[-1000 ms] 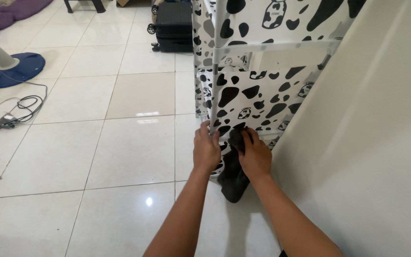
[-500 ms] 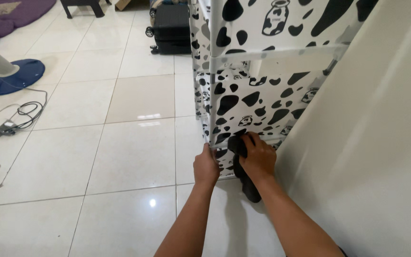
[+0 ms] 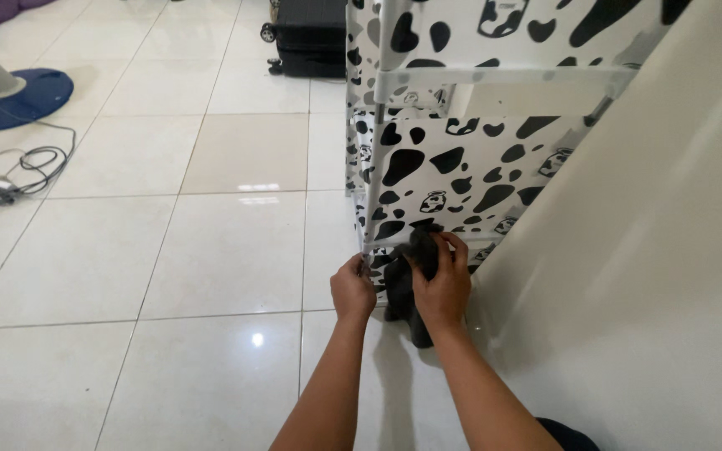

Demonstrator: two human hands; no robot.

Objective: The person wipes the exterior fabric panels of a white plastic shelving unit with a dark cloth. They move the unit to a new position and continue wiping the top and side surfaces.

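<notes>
Low at the cabinet's near corner: both hands are working side by side, just above the floor.
Right hand point(image 3: 442, 282): fingers are closing on a dark grey cloth point(image 3: 411, 280), pressing its upper end against the cabinet's bottom edge.
Cloth position: it is hanging under the right hand, long axis roughly vertical, lower end touching or nearly touching the floor; which, cannot be told.
Left hand point(image 3: 353, 288): fingertips are pinching the white corner post point(image 3: 375, 167), just left of the cloth and apart from it.
Nearer hand: the right.
Cabinet point(image 3: 461, 167): white cover with black cow patches, standing against a cream wall point(image 3: 653, 250).
Surroundings: glossy white tiled floor point(image 3: 211, 250); black suitcase point(image 3: 311, 38) and blue fan base point(image 3: 18, 96) are lying well apart.
</notes>
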